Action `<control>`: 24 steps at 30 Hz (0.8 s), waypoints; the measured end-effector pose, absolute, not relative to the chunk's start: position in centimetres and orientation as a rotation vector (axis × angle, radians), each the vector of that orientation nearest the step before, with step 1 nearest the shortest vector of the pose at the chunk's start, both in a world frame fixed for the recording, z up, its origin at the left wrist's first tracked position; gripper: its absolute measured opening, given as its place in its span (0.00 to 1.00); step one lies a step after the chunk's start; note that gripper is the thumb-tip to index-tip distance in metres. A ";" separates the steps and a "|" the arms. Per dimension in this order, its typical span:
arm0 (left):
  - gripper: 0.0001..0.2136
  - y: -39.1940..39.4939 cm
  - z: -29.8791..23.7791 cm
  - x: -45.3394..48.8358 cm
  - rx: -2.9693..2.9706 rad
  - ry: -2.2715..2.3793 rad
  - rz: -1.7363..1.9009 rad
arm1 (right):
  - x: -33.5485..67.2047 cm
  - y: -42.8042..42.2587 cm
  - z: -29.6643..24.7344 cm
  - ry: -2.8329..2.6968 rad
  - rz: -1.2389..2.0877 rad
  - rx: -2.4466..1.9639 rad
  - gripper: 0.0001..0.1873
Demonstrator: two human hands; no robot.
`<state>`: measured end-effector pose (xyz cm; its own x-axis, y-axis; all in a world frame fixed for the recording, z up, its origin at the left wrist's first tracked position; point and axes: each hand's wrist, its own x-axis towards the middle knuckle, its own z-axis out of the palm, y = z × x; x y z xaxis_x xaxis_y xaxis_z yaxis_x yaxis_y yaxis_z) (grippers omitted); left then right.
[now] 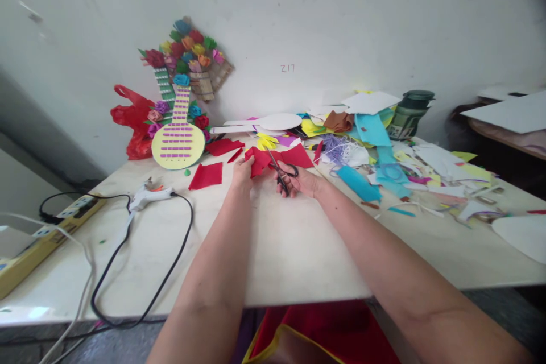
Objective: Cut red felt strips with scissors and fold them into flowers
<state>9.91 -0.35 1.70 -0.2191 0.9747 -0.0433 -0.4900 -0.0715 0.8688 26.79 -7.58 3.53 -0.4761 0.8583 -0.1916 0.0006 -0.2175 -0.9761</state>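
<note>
My left hand [244, 170] pinches a piece of red crepe paper [259, 162] by its edge, above the middle of the table. In my right hand [296, 182] is a pair of dark-handled scissors [281, 172], its blades pointing up and left toward that paper. Whether the blades touch the paper I cannot tell. Behind my right hand lies another red crepe paper piece [298, 156]. Left of my left hand a red square [206, 175] rests flat on the table, and a further red sheet [224, 147] lies behind it.
A white glue gun [151, 196] with a looping black cord lies left, near a yellow power strip [55, 233]. A paper lute [178, 145] and flowers [191, 45] stand against the wall. Paper scraps [443, 165] and a green bottle [410, 116] are right.
</note>
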 end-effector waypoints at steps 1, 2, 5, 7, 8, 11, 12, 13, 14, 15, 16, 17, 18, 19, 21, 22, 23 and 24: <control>0.04 -0.4 1.7 9.9 0.700 0.953 1.581 | 26.7 -7.5 3.4 -1.403 1.748 -1.047 0.25; 0.04 -0.4 1.7 9.9 0.697 0.941 1.583 | 26.7 -7.5 3.4 -1.395 1.741 -1.042 0.25; 0.04 -0.4 1.7 9.9 0.715 0.891 1.589 | 26.7 -7.5 3.4 -1.371 1.743 -1.020 0.25; 0.03 -0.5 1.8 9.9 0.732 0.862 1.598 | 26.7 -7.6 3.4 -1.368 1.751 -0.992 0.25; 0.03 -0.5 1.8 9.9 0.740 0.849 1.602 | 26.6 -7.6 3.4 -1.368 1.751 -0.979 0.26; 0.03 -0.7 1.9 9.9 0.768 0.804 1.618 | 26.6 -7.5 3.4 -1.359 1.738 -0.966 0.26; 0.03 -0.7 1.9 9.9 0.780 0.791 1.624 | 26.6 -7.5 3.4 -1.353 1.733 -0.963 0.26; 0.03 -0.8 1.9 9.9 0.794 0.780 1.630 | 26.5 -7.5 3.4 -1.348 1.730 -0.960 0.26; 0.04 -0.9 2.0 9.9 0.811 0.772 1.633 | 26.5 -7.4 3.3 -1.346 1.729 -0.954 0.26; 0.05 -0.9 2.0 9.9 0.829 0.764 1.635 | 26.5 -7.3 3.2 -1.344 1.728 -0.946 0.26; 0.06 -1.0 1.9 9.9 0.844 0.755 1.638 | 26.5 -7.3 3.1 -1.343 1.727 -0.938 0.26; 0.06 -1.0 1.9 9.8 0.854 0.747 1.639 | 26.5 -7.2 3.1 -1.341 1.724 -0.929 0.26; 0.07 -1.1 1.9 9.8 0.861 0.738 1.639 | 26.5 -7.2 3.0 -1.341 1.721 -0.924 0.25; 0.07 -1.1 1.9 9.8 0.868 0.732 1.639 | 26.5 -7.1 3.0 -1.340 1.719 -0.920 0.25; 0.08 -1.1 1.9 9.7 0.882 0.738 1.634 | 26.5 -7.1 3.0 -1.338 1.711 -0.919 0.25; 0.09 -1.1 1.9 9.7 0.889 0.747 1.631 | 26.5 -7.2 3.0 -1.338 1.707 -0.923 0.25; 0.09 -1.1 1.9 9.7 0.894 0.755 1.630 | 26.5 -7.2 3.1 -1.338 1.705 -0.929 0.25; 0.09 -1.2 1.9 9.7 0.893 0.758 1.631 | 26.5 -7.3 3.1 -1.339 1.703 -0.937 0.25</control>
